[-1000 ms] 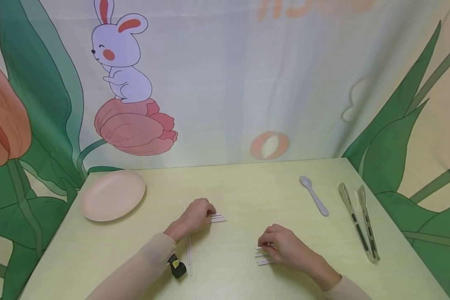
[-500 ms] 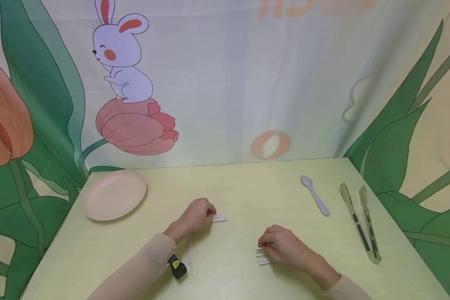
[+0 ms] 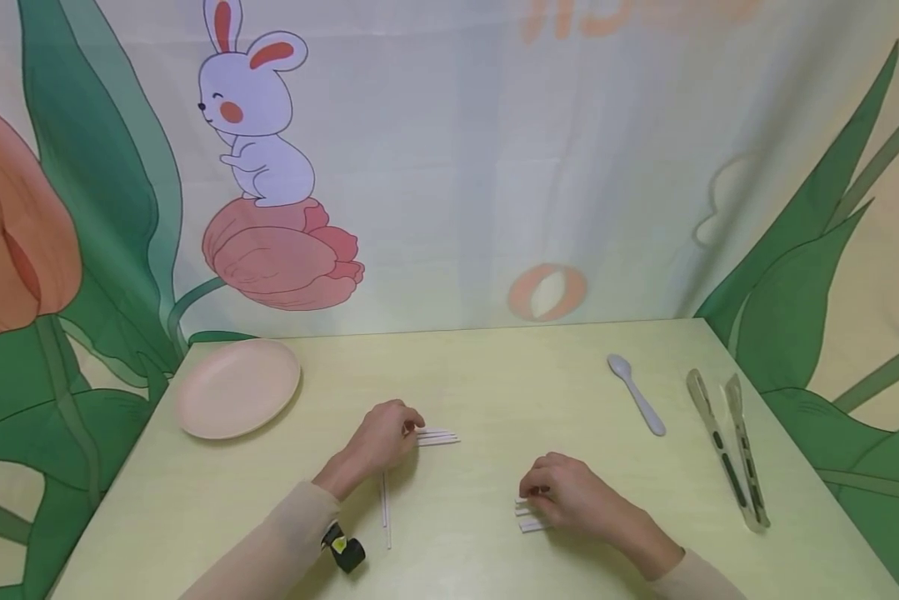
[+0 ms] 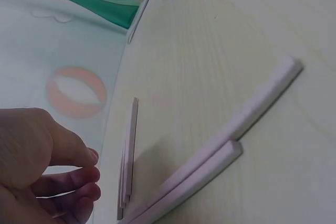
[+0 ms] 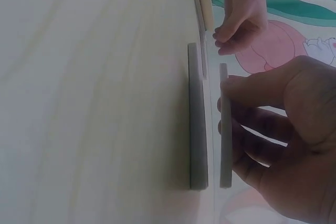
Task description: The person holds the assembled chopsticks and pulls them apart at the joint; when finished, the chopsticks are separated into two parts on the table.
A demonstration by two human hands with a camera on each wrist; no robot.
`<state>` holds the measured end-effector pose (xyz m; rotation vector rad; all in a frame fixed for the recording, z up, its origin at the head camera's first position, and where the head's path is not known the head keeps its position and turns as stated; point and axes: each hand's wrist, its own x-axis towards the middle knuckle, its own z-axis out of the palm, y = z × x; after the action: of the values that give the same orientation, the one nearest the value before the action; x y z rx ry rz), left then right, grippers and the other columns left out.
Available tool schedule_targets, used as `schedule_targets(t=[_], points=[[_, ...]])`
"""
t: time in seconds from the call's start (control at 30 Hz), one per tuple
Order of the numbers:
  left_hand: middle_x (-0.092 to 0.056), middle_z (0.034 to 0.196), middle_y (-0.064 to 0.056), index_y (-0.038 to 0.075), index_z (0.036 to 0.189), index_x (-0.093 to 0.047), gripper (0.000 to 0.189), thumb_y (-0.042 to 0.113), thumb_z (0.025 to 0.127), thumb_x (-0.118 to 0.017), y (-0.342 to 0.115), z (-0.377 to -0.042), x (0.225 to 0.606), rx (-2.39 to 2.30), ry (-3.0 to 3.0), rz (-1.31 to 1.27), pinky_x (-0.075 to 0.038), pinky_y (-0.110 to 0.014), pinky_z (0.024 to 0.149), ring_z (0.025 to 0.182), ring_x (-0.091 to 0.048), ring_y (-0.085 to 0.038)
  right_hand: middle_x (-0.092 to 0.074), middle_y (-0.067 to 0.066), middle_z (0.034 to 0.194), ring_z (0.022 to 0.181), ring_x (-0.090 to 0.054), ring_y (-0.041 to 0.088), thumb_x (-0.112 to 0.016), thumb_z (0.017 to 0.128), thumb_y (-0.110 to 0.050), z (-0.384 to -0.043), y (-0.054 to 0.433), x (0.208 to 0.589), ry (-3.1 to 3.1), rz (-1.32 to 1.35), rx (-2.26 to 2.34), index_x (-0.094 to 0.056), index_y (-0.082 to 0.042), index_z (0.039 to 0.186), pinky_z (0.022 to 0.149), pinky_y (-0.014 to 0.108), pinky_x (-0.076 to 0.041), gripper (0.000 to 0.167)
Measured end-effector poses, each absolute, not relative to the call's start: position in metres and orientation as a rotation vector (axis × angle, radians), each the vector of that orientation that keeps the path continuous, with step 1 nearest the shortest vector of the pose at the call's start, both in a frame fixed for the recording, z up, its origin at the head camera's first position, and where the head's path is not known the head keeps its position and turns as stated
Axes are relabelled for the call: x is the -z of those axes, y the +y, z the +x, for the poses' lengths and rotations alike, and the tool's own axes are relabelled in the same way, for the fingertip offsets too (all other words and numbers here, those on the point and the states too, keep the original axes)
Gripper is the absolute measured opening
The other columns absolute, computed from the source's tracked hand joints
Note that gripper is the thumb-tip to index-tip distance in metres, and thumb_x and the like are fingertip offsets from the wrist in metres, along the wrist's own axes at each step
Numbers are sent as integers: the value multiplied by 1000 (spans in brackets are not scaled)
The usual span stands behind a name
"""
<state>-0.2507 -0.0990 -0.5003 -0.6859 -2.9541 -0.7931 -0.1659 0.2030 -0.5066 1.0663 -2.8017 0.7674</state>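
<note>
On the pale yellow-green wooden table (image 3: pixel 479 375) the left hand (image 3: pixel 380 437) rests with its fingers curled over one end of a small bundle of thin white sticks (image 3: pixel 438 437); about three ends show beyond the fingertips, lying flat and side by side, though whether the hand actually pinches them cannot be told. Two more long white sticks (image 3: pixel 385 508) lie parallel beneath that wrist, running toward the near edge. The right hand (image 3: pixel 569 500) is curled over a second group of short white strips (image 3: pixel 530 517), two or three showing, its fingertips pressing on one. One round pink plate (image 3: pixel 237 387) sits far left, holding nothing. On the right lie one pale plastic spoon (image 3: pixel 635 393) and one pair of translucent tongs (image 3: pixel 730 450).
</note>
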Motion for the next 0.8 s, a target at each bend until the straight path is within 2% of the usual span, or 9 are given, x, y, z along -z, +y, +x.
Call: schedule_targets(t=[0.17, 0.5, 0.8], points=[[-66, 81, -6, 3, 92, -75, 17, -1, 80, -64, -108, -239, 501, 809, -2927, -629, -48, -29, 66, 74, -57, -14, -69, -3, 84, 79, -57, 5, -73, 81, -5, -167, 204, 507, -2825, 1096, -788, -74, -12, 87, 69, 21, -50, 10], [-63, 78, -2, 5, 89, -76, 10, 3, 80, -71, -121, -219, 509, 832, -2925, -527, -46, -27, 64, 71, -55, -13, -68, -8, 85, 81, -58, 5, -73, 82, -4, -168, 205, 507, -2910, 1050, -825, -74, -14, 88, 70, 21, -51, 12], [-61, 78, 0, 5, 90, -75, 10, 3, 81, -70, -130, -205, 512, 871, -2938, -462, -47, -27, 65, 72, -56, -11, -67, -9, 85, 80, -58, 5, -74, 82, -6, -167, 206, 507, -2940, 1058, -834, -74, -14, 88, 69, 20, -50, 10]])
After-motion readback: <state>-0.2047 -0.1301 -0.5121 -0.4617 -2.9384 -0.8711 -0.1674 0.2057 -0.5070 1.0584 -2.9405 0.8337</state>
